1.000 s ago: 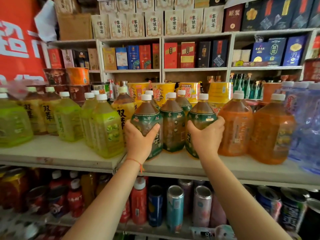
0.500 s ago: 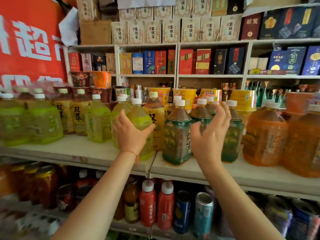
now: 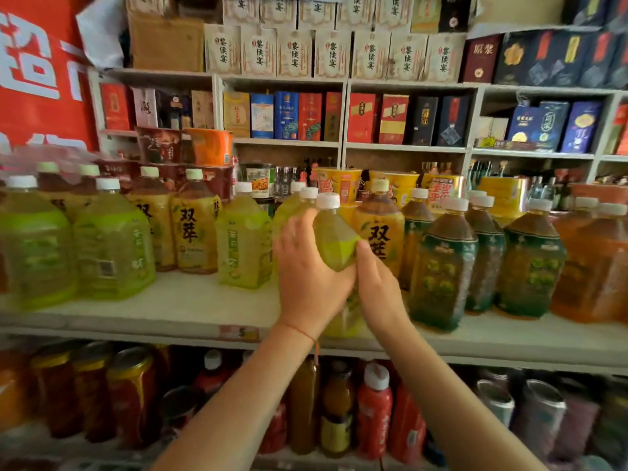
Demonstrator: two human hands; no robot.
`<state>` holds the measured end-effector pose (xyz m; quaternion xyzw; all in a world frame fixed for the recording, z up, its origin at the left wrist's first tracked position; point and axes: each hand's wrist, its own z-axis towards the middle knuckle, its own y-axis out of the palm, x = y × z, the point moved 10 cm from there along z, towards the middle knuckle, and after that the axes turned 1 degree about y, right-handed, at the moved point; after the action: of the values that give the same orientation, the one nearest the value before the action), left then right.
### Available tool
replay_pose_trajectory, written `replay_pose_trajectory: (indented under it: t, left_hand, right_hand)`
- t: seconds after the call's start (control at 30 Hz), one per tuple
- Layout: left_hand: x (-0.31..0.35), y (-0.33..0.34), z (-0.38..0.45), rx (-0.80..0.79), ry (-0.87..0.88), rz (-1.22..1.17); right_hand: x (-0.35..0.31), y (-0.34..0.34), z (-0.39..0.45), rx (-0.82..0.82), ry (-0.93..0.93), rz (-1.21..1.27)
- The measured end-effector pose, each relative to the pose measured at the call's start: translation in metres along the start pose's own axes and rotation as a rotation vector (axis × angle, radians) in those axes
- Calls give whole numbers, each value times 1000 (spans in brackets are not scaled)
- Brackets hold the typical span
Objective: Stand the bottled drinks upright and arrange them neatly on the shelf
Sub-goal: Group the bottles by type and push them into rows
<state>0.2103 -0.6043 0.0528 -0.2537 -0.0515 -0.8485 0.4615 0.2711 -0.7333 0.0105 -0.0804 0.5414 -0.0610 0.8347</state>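
At the centre of the frame, 2 bare hands hold 1 large green bottle (image 3: 334,243) that stands at the front edge of a pale shelf (image 3: 190,307). The left hand (image 3: 311,277) wraps around the bottle's left side, palm on its body. The right hand (image 3: 377,287) presses in from the right, thumb up against the bottle's shoulder. Both are grasping it, neither is released.

The bottle is clear plastic with a white cap (image 3: 328,200) and looks full, so it is probably heavy for its size. The walls likely give a little under a squeeze, and the glossy label may be slippery. The wide mid-body, where the hands sit now, seems the surest place to hold; the narrow neck would let it swing.

Yellow bottles (image 3: 195,229) stand left of centre, dark green bottles (image 3: 441,266) right of centre.
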Motion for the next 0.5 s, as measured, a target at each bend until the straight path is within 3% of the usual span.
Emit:
replay_pose_trajectory:
  t: [0.27, 0.5]
  left_hand:
    - [-44, -59, 14, 43, -25, 41]
    - [-86, -94, 34, 19, -33, 103]
  right_hand:
    - [-16, 66, -4, -12, -5, 8]
    - [-23, 87, 10, 56, -55, -217]
